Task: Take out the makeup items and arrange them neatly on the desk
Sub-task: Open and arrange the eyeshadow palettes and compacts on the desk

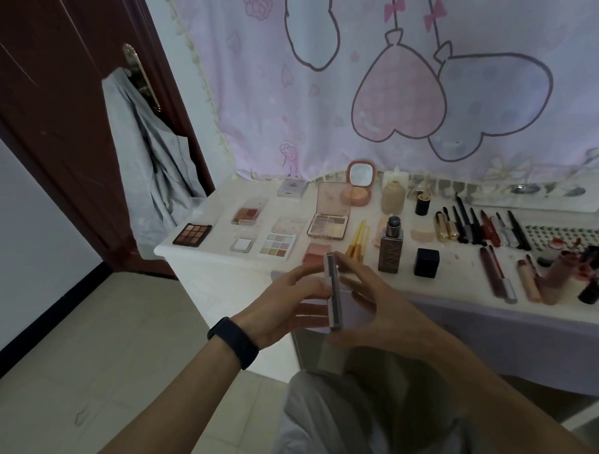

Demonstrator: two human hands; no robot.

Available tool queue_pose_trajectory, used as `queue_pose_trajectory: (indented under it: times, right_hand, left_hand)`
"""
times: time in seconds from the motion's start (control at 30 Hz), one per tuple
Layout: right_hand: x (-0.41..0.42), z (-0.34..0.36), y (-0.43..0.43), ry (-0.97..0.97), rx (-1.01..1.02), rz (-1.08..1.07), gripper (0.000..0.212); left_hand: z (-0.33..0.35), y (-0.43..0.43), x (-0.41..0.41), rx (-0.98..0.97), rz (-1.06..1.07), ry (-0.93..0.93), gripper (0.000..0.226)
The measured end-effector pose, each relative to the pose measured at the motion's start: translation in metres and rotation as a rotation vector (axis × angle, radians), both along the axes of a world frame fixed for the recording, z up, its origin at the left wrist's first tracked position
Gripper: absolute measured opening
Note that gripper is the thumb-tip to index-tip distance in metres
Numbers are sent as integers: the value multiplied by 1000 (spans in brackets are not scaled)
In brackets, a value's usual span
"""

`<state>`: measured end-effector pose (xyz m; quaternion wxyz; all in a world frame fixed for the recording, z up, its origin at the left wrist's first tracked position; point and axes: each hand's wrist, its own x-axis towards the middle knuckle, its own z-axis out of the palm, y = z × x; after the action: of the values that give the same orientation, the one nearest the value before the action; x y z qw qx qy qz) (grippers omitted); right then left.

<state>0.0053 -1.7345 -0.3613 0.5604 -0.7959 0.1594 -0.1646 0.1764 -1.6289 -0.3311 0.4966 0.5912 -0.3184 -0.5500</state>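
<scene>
Both hands (331,300) clamped on a slim palette (333,290) before the makeup-strewn white desk (224,263), pink curtain (387,71) behind.

- A thin, pale palette case (333,293) stands on edge between the fingers (306,277) of both hands, its dark spine facing up.
- A pink blush compact (314,251) lies flat just beyond the fingertips.
- Yellow brushes (357,240) lie beyond the fingers, slightly right.
- A pastel eyeshadow palette (278,246) lies open, beyond and left of the fingers.
- A dark foundation bottle (391,244) stands upright, right of the fingertips.
</scene>
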Motion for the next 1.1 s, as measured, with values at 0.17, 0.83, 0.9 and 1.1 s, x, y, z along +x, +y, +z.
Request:
queue_pose_trajectory:
  times: [0.17,0.83,0.9,1.1]
  right_hand:
    - [7,6,4,33,204,-40,63]
    - [49,23,12,-10,-567,-272,56]
    - [56,27,11,-50,-568,-301,60]
    - [66,37,11,-7,-711,-257,48]
  left_hand:
    - [-2,-2,-3,-125,83,-81,59]
    - [15,-7,3,-346,395,-89,39]
    - [17,-7,5,-335,403,-67,38]
    - [18,-4,13,-314,413,-46,35]
